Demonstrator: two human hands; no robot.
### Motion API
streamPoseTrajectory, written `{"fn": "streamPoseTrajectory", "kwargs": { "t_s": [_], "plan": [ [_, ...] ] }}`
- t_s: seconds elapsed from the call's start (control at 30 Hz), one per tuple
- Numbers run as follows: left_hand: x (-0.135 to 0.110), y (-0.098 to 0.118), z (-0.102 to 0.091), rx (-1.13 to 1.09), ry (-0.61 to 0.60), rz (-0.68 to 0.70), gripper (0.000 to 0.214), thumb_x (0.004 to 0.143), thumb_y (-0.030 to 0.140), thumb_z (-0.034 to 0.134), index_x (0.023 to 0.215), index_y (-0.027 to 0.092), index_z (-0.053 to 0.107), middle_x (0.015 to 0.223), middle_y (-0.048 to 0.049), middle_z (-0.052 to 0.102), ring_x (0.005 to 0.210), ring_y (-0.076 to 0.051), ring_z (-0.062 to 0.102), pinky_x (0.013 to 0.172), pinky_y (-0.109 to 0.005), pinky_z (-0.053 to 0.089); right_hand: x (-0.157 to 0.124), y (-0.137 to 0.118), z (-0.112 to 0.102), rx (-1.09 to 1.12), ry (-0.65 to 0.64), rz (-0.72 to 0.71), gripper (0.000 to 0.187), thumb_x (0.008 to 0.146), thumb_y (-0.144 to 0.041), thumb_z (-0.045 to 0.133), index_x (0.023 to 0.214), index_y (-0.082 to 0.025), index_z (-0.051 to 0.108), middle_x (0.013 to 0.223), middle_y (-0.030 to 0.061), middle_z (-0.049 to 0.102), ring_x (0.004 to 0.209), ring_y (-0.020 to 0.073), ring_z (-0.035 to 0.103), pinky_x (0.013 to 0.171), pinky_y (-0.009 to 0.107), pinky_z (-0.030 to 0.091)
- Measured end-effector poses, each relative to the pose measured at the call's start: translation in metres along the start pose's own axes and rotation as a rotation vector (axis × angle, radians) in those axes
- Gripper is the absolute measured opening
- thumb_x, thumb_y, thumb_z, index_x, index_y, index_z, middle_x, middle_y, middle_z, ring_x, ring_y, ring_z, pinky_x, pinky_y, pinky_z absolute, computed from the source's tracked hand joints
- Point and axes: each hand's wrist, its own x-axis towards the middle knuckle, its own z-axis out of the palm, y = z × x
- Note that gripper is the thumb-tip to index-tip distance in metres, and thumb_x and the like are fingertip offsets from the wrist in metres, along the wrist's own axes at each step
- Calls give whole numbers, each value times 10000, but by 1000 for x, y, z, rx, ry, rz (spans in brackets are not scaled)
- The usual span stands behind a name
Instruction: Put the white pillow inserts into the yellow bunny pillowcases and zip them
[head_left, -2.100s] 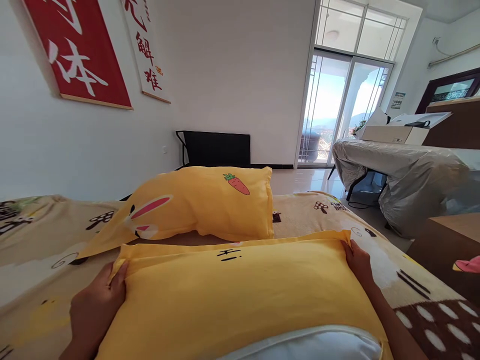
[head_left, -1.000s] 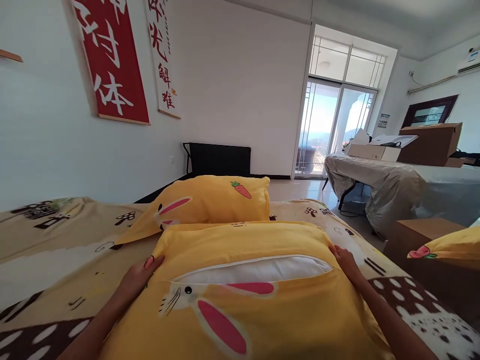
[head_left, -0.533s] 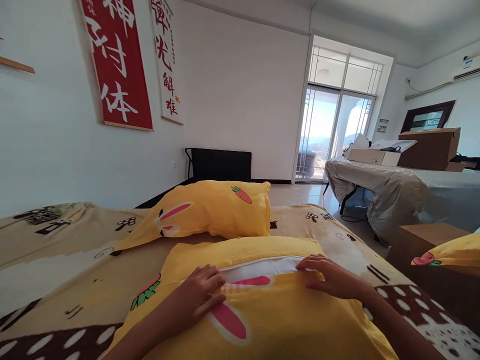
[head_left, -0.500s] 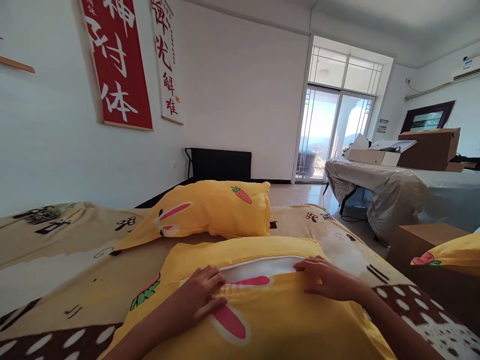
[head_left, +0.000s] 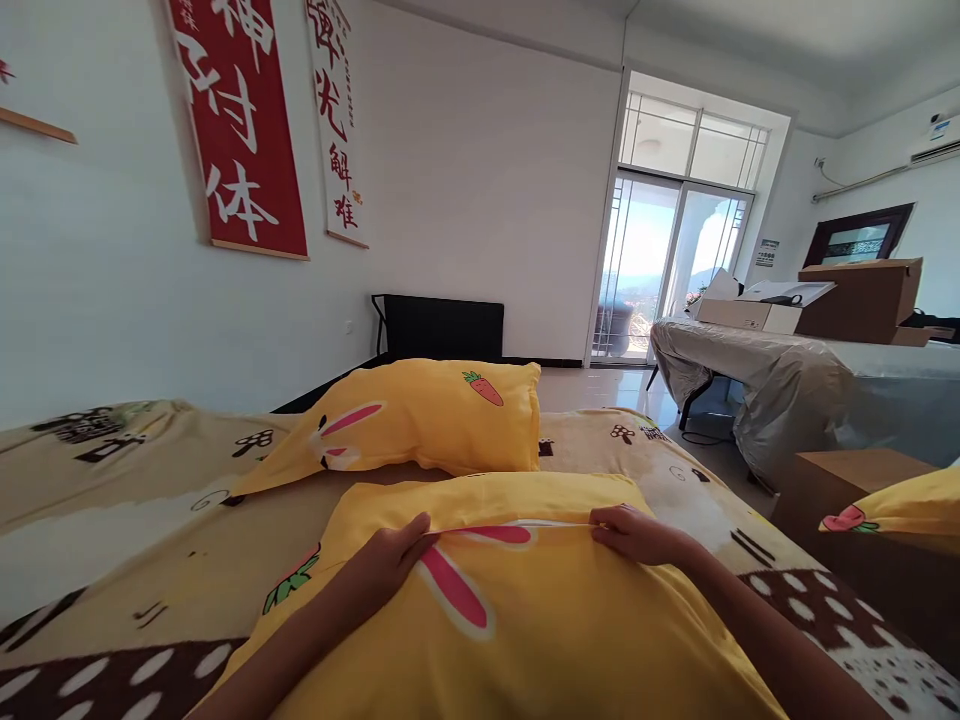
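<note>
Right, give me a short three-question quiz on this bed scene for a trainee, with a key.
1. True or false: both hands rest on the near yellow pillow.
2. What is printed near the far pillow's right corner: A) carrot B) fish C) star?
3. What colour is the larger wall banner?

Key:
1. True: the left hand and right hand both grip the flap along the pillowcase opening, which is pulled nearly shut.
2. A: a carrot.
3. Red, with white characters.
</note>
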Motion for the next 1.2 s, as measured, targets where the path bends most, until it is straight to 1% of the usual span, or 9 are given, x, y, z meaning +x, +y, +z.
{"fn": "streamPoseTrajectory", "kwargs": {
  "t_s": [0.17,0.33,0.47,0.6,0.67,0.8,0.9,1.07,1.2],
  "plan": [
    [13,-24,13,0,140,22,379,892,551,273,712,219,310,545,62,367,538,-127,381,563,-236,300,4,-4,6,-57,106,102,233,917,-315,351,762,-190,472,759,36,577,719,157,479,685,275,356],
    [-3,-44,-6,253,60,72,347,923,499,316,826,207,476,658,14,578,606,-152,536,606,-246,347,-15,-15,-2,-26,93,147,216,865,-279,408,698,-178,499,688,15,567,638,128,443,605,250,338],
    [-23,-35,-28,378,34,149,320,929,418,341,961,202,575,806,-41,670,736,-179,616,653,-251,406,-35,-9,-14,17,19,188,214,797,-265,459,606,-170,447,567,-37,411,570,94,334,528,222,270],
    [-30,-13,-42,563,106,249,393,877,308,405,1184,125,569,888,-113,689,781,-220,640,650,-283,456,-48,-2,-26,-67,46,113,106,746,-183,486,641,-172,499,574,-44,418,583,96,337,559,223,284],
    [-29,-3,-48,662,130,268,413,850,279,422,1186,95,574,850,-131,682,761,-248,634,646,-322,466,-53,-1,-31,-115,96,96,123,779,-195,469,671,-180,525,589,-34,456,581,104,363,571,231,298],
    [-24,5,-53,735,54,163,260,808,273,447,885,130,649,748,-126,641,731,-282,612,645,-378,465,-59,-1,-29,-202,160,139,252,845,-261,434,1041,-222,587,671,-8,572,651,152,504,625,257,347],
    [-22,4,-51,709,-4,96,223,808,199,397,763,153,611,737,-120,625,689,-268,597,602,-362,441,-58,0,-15,-301,175,202,444,876,-291,409,1313,-218,439,814,46,642,783,204,585,678,291,370],
    [-13,9,-56,700,119,135,282,764,60,323,725,154,587,762,-125,632,647,-234,579,584,-337,420,-42,7,-9,-446,179,293,210,895,-212,370,857,-193,575,821,82,655,715,190,592,589,277,336],
    [13,14,-78,880,363,225,278,759,34,318,732,142,573,762,-134,629,726,-262,598,661,-366,440,-17,9,-32,-601,405,224,192,872,-151,383,809,-186,561,817,90,646,702,177,559,595,270,344]
  ]
}}
